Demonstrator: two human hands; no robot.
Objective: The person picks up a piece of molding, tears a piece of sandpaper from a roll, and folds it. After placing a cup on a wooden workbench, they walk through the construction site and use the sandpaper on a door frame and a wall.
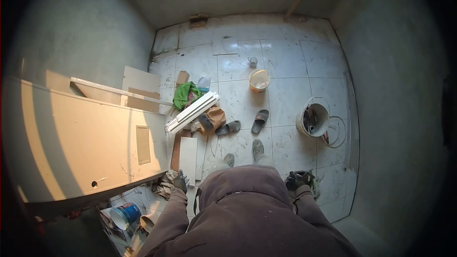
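Note:
My left hand, in a dark glove, hangs beside my hip with fingers apart and nothing seen in them. It is nearest to a pale board on the floor and overlaps a crumpled cloth in this view. On the other side, my right hand is also in a dark glove, held out from my body with its fingers loosely bent apart. Just beyond it shows a greenish crumpled thing, partly hidden by the hand and sleeve.
Dark slippers lie ahead of my shoes. A bucket with tools and a hose stand right; a smaller bucket and a cup stand farther off. White strips, green cloth and a large leaning door are left.

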